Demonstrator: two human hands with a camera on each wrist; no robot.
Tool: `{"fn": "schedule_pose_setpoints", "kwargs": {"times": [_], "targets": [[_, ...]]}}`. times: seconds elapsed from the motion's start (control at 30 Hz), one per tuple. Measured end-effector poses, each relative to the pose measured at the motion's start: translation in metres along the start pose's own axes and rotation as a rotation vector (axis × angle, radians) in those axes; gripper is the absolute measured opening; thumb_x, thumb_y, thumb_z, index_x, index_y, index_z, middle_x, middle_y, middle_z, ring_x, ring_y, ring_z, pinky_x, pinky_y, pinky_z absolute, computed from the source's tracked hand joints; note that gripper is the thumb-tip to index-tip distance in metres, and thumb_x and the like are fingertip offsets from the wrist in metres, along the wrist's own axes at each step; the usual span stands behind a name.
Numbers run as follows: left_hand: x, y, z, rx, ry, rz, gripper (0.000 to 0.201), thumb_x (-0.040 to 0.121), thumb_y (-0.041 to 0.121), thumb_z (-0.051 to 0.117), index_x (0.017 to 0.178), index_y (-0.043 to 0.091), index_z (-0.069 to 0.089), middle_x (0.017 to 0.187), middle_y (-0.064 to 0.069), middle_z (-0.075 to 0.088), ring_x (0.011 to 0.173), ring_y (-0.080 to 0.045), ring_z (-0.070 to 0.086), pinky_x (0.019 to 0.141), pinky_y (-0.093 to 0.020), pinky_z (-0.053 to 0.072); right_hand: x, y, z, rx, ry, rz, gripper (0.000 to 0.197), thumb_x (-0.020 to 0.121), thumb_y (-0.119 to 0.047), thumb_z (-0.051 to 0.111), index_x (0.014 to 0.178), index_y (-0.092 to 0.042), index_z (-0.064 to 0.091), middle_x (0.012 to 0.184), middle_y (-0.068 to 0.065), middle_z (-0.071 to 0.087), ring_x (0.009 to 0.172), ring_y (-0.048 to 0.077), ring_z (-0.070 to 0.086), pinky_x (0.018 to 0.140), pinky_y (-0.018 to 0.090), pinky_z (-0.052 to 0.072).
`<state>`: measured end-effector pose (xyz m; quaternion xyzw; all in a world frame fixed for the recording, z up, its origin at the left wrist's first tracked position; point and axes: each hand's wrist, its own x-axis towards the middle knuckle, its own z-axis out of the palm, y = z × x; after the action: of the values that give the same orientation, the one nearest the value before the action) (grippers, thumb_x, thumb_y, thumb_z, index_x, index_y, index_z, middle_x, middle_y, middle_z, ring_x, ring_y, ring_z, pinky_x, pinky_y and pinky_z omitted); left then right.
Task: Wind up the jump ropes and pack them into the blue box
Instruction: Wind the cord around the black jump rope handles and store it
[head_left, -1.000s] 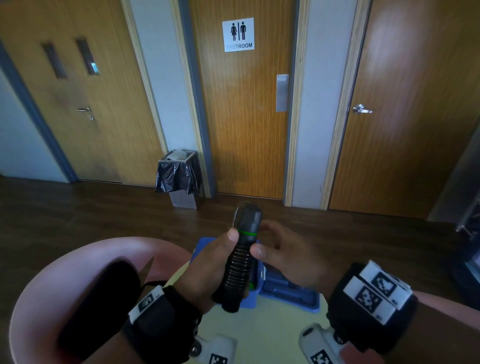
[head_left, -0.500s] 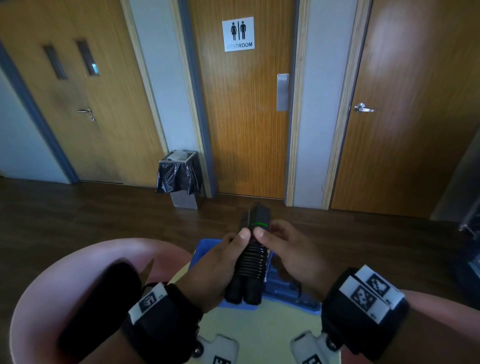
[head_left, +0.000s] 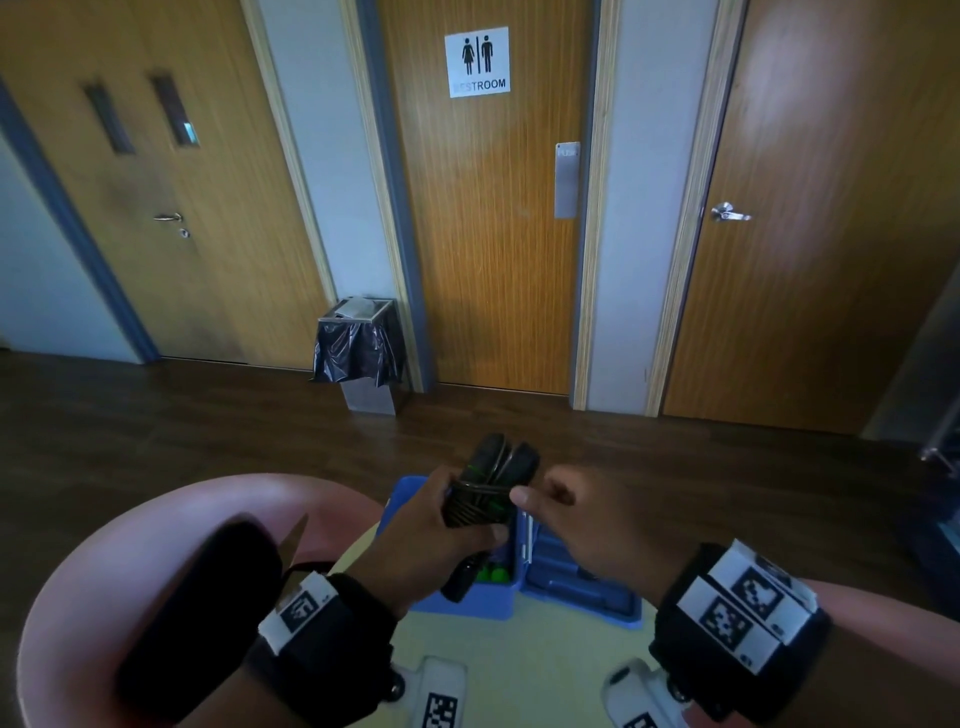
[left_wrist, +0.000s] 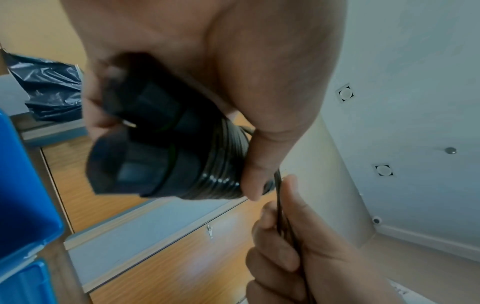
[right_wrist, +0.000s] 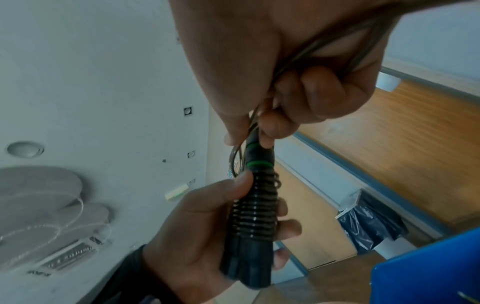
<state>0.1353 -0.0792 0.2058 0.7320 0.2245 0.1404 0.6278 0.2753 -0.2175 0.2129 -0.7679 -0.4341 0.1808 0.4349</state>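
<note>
Black jump-rope handles (head_left: 493, 480) carry green rings; blue box (head_left: 467, 603); pale yellow worktop (head_left: 530, 660); pink chair (head_left: 156, 519).

Counting what's in front of me

I see my two hands (head_left: 431, 525) (head_left: 582, 512), two black handles (head_left: 488, 483) held side by side with one cord (left_wrist: 281, 205) wound round them, one blue box (head_left: 467, 597), three doors (head_left: 498, 234), one bin (head_left: 358, 353), and one restroom sign (head_left: 477, 61).
</note>
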Motion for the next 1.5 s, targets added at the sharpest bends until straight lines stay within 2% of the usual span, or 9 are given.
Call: {"fn": "schedule_pose_setpoints", "kwargs": {"times": [0.2,0.37,0.47,0.57,0.67,0.8,1.0,1.2,1.5], "targets": [[0.001,-0.011,0.016,-0.136,0.114,0.02,0.031,0.082,0.007,0.074,0.106,0.016,0.057,0.082,-0.004,0.066,0.071,-0.016,0.065,0.063,-0.031,0.052,-0.005,0.006,0.006,-0.015,-0.087,-0.087,0.04,0.1,-0.045,0.048,0.073,-0.015,0.053,0.06,-0.005,0.039,0.055,0.007,0.037,0.057,0.028,0.03],[0.001,-0.008,0.015,-0.263,0.113,-0.022,0.037,0.07,0.026,0.083,0.102,0.025,0.065,0.081,-0.009,0.068,0.067,-0.027,0.063,0.059,-0.037,0.046,-0.007,0.01,0.005,0.003,-0.092,-0.123,0.032,0.102,-0.037,0.048,0.072,-0.041,0.057,0.059,-0.012,0.047,0.057,0.002,0.041,0.058,0.026,0.033],[-0.001,-0.006,0.014,-0.243,0.087,-0.011,0.037,0.075,0.026,0.085,0.104,0.019,0.064,0.08,-0.011,0.068,0.064,-0.024,0.063,0.056,-0.033,0.047,-0.007,0.011,0.001,-0.005,-0.1,-0.088,0.027,0.101,-0.04,0.05,0.075,-0.037,0.06,0.062,-0.01,0.051,0.06,0.004,0.046,0.061,0.03,0.038],[0.001,-0.012,0.01,-0.195,0.082,-0.001,0.037,0.073,0.053,0.077,0.097,0.025,0.071,0.083,-0.012,0.07,0.069,-0.027,0.066,0.066,-0.039,0.047,-0.009,0.009,-0.001,-0.001,-0.175,-0.029,0.032,0.1,-0.045,0.049,0.074,-0.029,0.06,0.063,-0.007,0.052,0.058,0.006,0.046,0.062,0.031,0.038],[-0.001,-0.013,0.012,-0.178,0.026,-0.046,0.06,0.081,0.071,0.056,0.11,0.02,0.068,0.093,-0.022,0.07,0.075,-0.035,0.066,0.071,-0.045,0.043,-0.011,0.005,-0.004,0.075,-0.274,0.028,0.039,0.1,-0.044,0.05,0.067,-0.026,0.059,0.06,-0.007,0.05,0.057,0.01,0.044,0.062,0.029,0.037],[-0.003,-0.009,0.013,-0.135,-0.001,-0.082,0.064,0.09,0.07,0.042,0.11,0.014,0.066,0.076,-0.014,0.066,0.061,-0.022,0.062,0.057,-0.03,0.043,-0.012,0.003,-0.008,0.048,-0.351,0.031,0.045,0.101,-0.05,0.044,0.068,-0.023,0.058,0.062,0.001,0.048,0.055,0.015,0.042,0.055,0.025,0.036],[-0.005,-0.009,0.014,-0.237,-0.028,-0.114,0.07,0.089,0.065,0.045,0.115,0.001,0.057,0.075,-0.019,0.065,0.063,-0.029,0.062,0.059,-0.035,0.047,0.0,0.012,-0.009,0.002,-0.22,0.013,0.039,0.097,-0.048,0.054,0.068,-0.022,0.05,0.056,-0.006,0.043,0.05,0.008,0.04,0.056,0.029,0.036],[-0.002,0.0,0.014,-0.412,-0.075,-0.204,0.062,0.096,0.057,0.039,0.109,0.004,0.068,0.076,-0.019,0.064,0.06,-0.029,0.062,0.053,-0.033,0.05,0.0,0.013,-0.009,0.205,-0.175,-0.001,0.028,0.097,-0.035,0.059,0.094,-0.007,0.057,0.046,-0.008,0.045,0.037,0.002,0.035,0.04,0.015,0.029],[0.004,0.007,0.018,-0.399,0.001,-0.246,0.054,0.099,0.051,0.041,0.096,0.002,0.064,0.067,-0.018,0.062,0.054,-0.029,0.059,0.052,-0.034,0.048,-0.003,0.02,-0.004,0.15,-0.136,-0.143,0.039,0.099,-0.036,0.055,0.061,-0.031,0.052,0.055,-0.009,0.041,0.051,0.007,0.037,0.052,0.024,0.032]]}}
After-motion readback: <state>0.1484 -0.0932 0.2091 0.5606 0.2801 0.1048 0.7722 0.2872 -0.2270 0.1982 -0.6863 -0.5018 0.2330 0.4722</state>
